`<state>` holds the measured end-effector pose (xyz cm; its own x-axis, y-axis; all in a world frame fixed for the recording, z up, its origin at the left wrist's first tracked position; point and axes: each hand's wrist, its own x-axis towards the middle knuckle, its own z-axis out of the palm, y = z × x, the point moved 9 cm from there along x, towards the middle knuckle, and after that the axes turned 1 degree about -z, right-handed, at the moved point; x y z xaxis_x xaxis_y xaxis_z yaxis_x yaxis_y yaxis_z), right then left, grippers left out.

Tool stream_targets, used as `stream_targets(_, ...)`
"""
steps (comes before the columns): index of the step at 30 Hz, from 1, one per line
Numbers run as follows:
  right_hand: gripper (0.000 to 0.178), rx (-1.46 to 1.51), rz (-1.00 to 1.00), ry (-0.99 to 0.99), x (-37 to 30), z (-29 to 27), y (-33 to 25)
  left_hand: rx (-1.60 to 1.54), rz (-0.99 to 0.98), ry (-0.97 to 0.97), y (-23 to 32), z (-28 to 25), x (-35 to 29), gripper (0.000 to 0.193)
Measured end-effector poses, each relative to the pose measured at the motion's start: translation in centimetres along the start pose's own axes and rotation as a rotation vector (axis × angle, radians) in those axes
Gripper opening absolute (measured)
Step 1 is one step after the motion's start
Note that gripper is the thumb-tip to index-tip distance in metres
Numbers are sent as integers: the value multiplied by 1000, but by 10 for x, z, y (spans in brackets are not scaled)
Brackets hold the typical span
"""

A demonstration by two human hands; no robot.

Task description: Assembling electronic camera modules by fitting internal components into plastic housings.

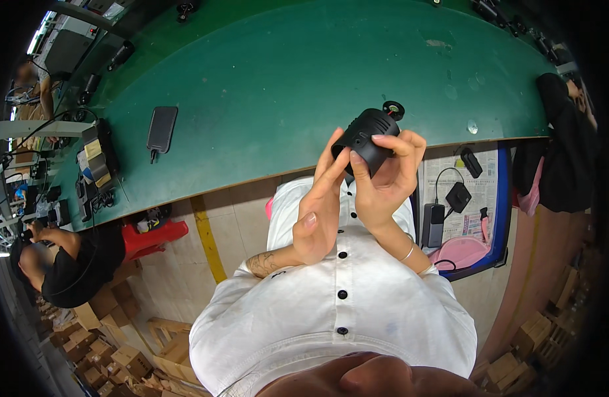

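At far L, a red stool is seen under the green table; a flat blk rect. item is laid on top. L hand is held w/ fingers extended, thumb well apart, fingertips put to the blk cylinder's L end, not gripped. Cylinder is held tilted over table's near edge, pinched btwn thumb & fingers of R hand. A small round blk pc w/ red wire is seen near its upper R end. Farther R, blk devices are held in a blue-rimmed tray.
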<state>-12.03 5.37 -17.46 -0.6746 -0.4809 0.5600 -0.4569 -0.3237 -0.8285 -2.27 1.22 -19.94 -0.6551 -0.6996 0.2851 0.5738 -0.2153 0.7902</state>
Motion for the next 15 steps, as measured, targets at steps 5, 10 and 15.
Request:
stream_targets(5, 31, -87, -23, -75, 20, 9, -2, 6, -15, -16, 1, -7, 13, 84)
stream_targets(10, 27, 15, 16, -286, 89, 54, 16, 844, 259, 163, 24, -25, 29, 82)
stream_targets(15, 21, -341, -99, -240, 205, 119, 98, 1291, 467, 227, 12, -31, 43, 77)
